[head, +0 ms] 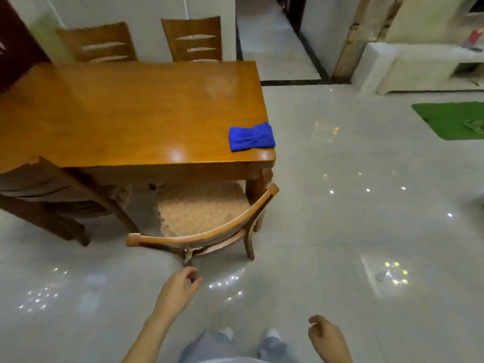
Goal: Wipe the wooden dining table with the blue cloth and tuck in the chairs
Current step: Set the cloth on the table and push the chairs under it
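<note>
Your left hand hangs empty with fingers loosely curled, just short of the near chair; your right hand is low by your side, also empty and half open. That chair sits angled at the table corner, its seat only partly under. It looks like solid wood, stiff and fairly heavy, likely to slide on the glossy floor; grip the curved top rail with both hands. Folded at the table's near right corner, the blue cloth is soft and light; pinch it anywhere.
</note>
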